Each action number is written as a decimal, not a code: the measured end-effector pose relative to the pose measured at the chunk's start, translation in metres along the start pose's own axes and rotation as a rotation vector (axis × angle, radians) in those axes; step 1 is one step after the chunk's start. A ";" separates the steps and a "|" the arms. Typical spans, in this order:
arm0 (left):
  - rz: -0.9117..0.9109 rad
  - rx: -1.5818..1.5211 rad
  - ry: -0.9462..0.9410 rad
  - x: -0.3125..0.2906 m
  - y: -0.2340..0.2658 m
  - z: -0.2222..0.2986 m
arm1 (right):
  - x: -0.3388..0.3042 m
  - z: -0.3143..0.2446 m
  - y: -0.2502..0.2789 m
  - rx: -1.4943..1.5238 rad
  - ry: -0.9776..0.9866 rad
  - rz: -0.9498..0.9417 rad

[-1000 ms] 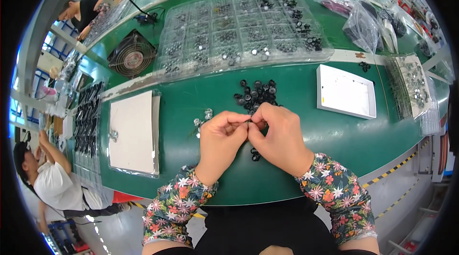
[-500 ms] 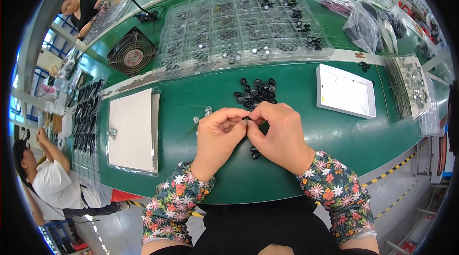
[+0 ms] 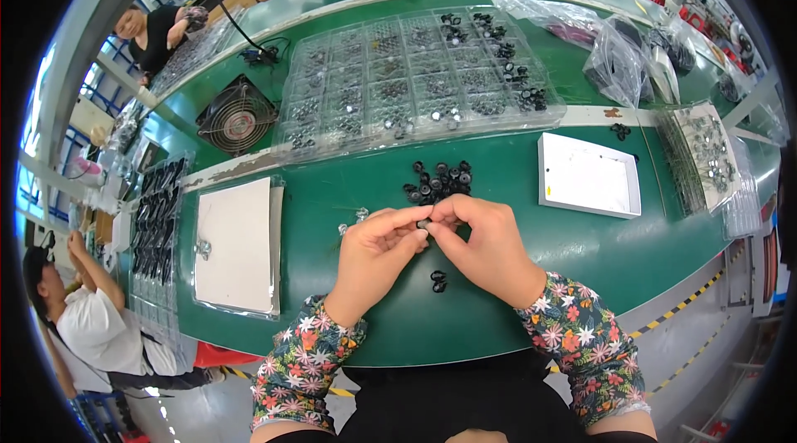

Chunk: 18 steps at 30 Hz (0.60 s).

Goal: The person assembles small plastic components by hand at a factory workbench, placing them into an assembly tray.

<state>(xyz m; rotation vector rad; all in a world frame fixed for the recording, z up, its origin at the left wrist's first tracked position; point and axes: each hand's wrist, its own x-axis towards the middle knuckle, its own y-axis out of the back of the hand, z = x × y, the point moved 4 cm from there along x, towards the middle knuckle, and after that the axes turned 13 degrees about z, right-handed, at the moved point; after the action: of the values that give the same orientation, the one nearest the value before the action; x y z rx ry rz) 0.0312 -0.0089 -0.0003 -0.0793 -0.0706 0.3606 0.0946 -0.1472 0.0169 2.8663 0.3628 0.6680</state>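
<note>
One small dark part (image 3: 422,225) sits between the fingertips of both hands, mostly covered by them; whether it bears any marking is too small to tell. What shows of it is blackish and seems rounded, with a paler spot at its lower edge. The left hand (image 3: 369,252) has its thumb and index finger closed narrowly on the part from the left, while the right hand (image 3: 488,245) pinches it from the right, thumb below and index finger above. The tips of the two hands meet or nearly meet around it, above the green table (image 3: 390,331).

Just beyond the fingers lies a loose pile of black round parts (image 3: 440,180), some showing grey centres. A few black pieces (image 3: 438,281) lie nearer the table's front edge, and shiny clear pieces (image 3: 362,215) lie just beside the left hand. Farther out, a pale board (image 3: 235,244) lies to the left and a shallow white box (image 3: 588,176) to the right. Behind stands a clear compartment tray (image 3: 432,129). The black fan (image 3: 238,117) left of it has a round reddish hub label, its print too small to read.
</note>
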 end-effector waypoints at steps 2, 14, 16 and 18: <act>-0.013 0.005 0.021 -0.001 0.003 0.003 | 0.000 -0.010 0.005 -0.088 0.153 -0.007; -0.007 -0.045 0.068 0.003 0.005 0.000 | -0.004 -0.021 0.010 -0.416 0.584 -0.003; 0.003 -0.067 0.075 0.003 0.006 0.001 | -0.003 -0.022 0.009 -0.378 0.554 0.034; -0.010 -0.071 0.070 0.002 0.007 0.004 | -0.001 -0.023 0.011 -0.340 0.525 0.072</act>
<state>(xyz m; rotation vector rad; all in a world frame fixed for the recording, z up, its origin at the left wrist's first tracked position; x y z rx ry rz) 0.0305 -0.0018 0.0028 -0.1621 -0.0144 0.3455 0.0852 -0.1553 0.0397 2.3619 0.1872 1.3526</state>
